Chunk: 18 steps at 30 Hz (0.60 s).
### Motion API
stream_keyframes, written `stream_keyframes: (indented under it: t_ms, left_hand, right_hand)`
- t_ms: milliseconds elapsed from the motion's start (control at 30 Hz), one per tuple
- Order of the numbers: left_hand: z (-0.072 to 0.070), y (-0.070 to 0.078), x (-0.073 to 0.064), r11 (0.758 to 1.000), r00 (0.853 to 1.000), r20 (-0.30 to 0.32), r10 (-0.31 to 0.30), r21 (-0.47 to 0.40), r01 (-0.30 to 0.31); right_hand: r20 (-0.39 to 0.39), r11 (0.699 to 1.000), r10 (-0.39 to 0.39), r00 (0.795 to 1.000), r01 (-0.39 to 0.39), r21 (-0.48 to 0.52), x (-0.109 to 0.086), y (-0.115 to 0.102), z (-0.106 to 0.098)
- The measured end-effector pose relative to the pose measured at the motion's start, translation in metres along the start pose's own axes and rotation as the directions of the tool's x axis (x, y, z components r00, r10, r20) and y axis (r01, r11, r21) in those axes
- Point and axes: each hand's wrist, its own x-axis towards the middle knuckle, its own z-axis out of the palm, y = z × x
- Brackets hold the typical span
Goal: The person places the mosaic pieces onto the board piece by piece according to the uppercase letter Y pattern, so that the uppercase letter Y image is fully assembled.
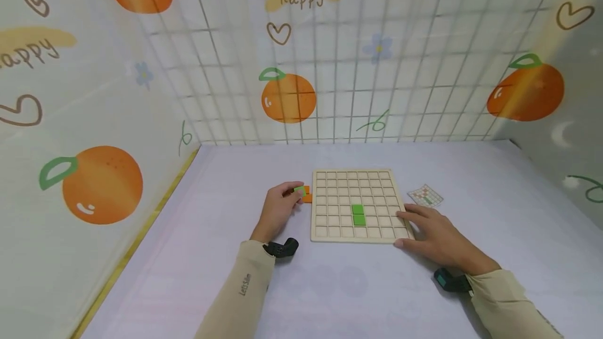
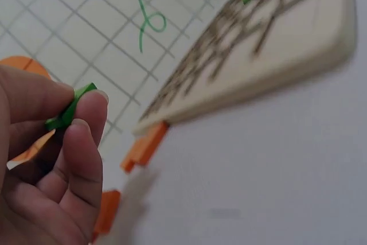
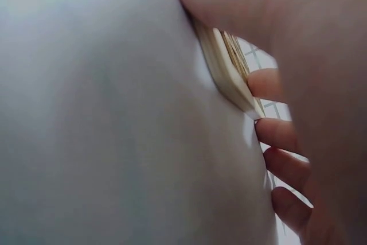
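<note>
A pale wooden grid board (image 1: 339, 226) lies flat on the table, with two green square tiles (image 1: 358, 209) set in its cells, one above the other. Just left of the board, my left hand (image 1: 277, 208) pinches another green tile (image 2: 73, 107) between thumb and fingertips, raised over the table in the left wrist view. Orange tiles (image 1: 307, 198) lie beside the board's left edge, partly behind that hand. My right hand (image 1: 440, 237) rests at the board's near right corner, its thumb at the front edge and its index fingertip on the right edge, fingers loosely spread.
A small card (image 1: 425, 195) with a coloured grid pattern lies right of the board. White table cloth (image 1: 348, 297) surrounds the board. Behind and at the sides hang printed curtains (image 1: 330, 56) with oranges and hearts.
</note>
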Motion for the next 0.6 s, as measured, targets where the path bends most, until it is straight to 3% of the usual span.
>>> stream_keyframes:
  t_ms: [267, 600]
  left_hand:
    - [0.007, 0.007, -0.002, 0.997, 0.999, 0.035, -0.017, -0.072, 0.02]
    - [0.013, 0.011, -0.003, 0.995, 0.998, 0.043, -0.034, -0.089, 0.037]
  right_hand:
    - [-0.009, 0.999, -0.034, 0.999, 0.034, -0.013, -0.001, 0.001, -0.001]
    - [-0.011, 0.999, -0.044, 0.999, 0.044, -0.007, 0.0, 0.002, 0.0]
